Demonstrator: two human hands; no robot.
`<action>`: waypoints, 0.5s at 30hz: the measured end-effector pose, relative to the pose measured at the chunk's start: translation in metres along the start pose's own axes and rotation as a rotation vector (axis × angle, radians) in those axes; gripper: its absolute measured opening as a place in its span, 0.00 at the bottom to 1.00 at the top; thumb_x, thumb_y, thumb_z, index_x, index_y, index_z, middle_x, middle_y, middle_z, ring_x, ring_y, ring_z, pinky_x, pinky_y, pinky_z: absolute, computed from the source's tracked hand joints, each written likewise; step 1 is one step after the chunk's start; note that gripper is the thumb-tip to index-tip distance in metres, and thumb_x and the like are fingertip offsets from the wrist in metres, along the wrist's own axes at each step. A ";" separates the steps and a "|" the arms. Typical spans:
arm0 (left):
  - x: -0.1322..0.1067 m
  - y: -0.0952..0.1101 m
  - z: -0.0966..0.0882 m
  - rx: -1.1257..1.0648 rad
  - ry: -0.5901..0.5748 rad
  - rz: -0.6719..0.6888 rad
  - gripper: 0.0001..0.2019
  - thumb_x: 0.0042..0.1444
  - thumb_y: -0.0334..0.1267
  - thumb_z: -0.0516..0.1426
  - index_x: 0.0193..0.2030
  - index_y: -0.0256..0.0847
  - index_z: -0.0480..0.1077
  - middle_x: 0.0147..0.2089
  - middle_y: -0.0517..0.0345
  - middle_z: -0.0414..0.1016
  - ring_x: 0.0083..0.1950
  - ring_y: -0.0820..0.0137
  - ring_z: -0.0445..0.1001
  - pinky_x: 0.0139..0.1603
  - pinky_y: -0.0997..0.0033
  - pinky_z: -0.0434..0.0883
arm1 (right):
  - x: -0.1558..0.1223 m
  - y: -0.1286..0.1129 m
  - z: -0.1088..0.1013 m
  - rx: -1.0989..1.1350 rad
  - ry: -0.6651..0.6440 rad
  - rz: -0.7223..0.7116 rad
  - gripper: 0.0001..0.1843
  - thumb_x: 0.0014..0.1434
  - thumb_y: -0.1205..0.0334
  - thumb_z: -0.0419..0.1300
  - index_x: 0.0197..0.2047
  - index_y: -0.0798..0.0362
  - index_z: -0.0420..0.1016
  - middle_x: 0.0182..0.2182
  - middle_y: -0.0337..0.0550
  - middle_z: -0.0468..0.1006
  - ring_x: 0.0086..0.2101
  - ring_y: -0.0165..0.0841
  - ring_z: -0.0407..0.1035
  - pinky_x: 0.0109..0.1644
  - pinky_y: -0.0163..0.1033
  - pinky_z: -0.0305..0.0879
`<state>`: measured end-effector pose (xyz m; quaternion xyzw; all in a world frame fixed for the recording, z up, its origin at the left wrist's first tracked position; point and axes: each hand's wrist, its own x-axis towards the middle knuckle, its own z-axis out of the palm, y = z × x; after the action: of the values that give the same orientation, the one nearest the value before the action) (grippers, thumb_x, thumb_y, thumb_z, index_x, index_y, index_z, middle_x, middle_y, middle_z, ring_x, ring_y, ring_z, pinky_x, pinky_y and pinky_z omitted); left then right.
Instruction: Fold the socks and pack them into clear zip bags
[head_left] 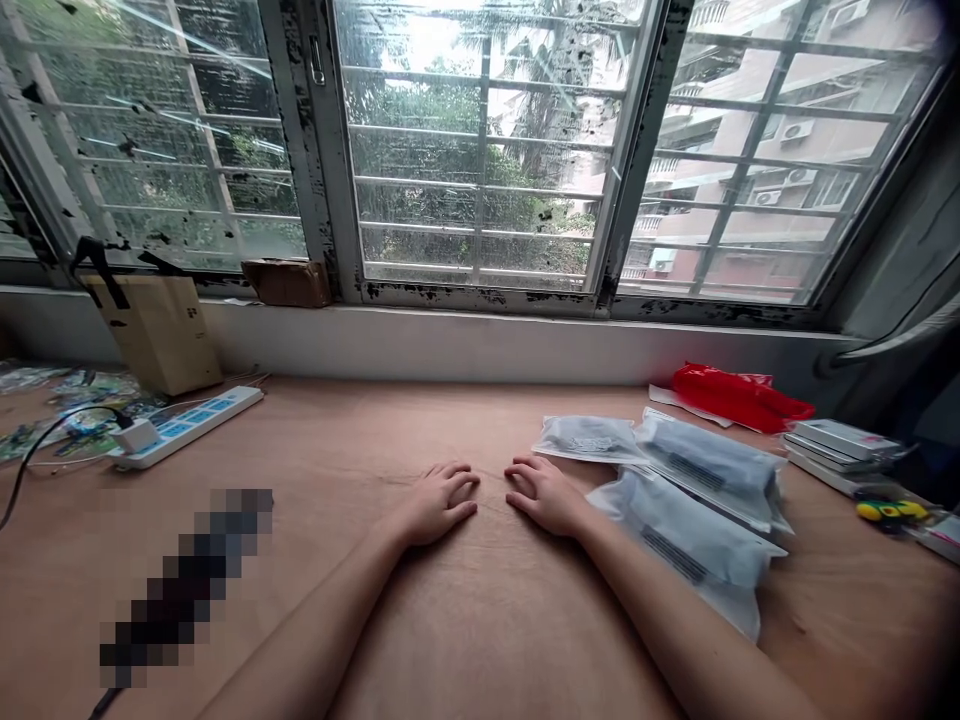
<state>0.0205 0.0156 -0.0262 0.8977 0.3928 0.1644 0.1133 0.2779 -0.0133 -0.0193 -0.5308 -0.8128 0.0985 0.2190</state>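
So both hands are just resting flat on the plywood worktop [360, 430], empty and a little apart, with a small gap between the fingertips. The left hand [439, 503] touches only the wood. The right hand [544, 495] sits just beside three sealed plastic packets [679, 550], though it isn't touching them, and I can't tell what's inside. Behind those is a red plastic bag [739, 397], with a stack of flat boxes [844, 450] further right. Over on the left there's a white power strip [187, 425] with a plug in it, a wooden knife block [154, 335] by the window, and a pixelated long object [184, 585].
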 end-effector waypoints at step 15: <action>0.001 0.001 -0.002 -0.003 0.002 -0.009 0.20 0.62 0.48 0.55 0.60 0.48 0.69 0.66 0.53 0.65 0.67 0.57 0.62 0.68 0.56 0.59 | 0.000 -0.001 0.000 -0.011 -0.002 -0.004 0.24 0.61 0.49 0.58 0.57 0.51 0.74 0.60 0.51 0.69 0.60 0.45 0.61 0.65 0.48 0.57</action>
<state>0.0212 0.0153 -0.0240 0.8955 0.3969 0.1653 0.1148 0.2773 -0.0138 -0.0185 -0.5303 -0.8146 0.0940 0.2155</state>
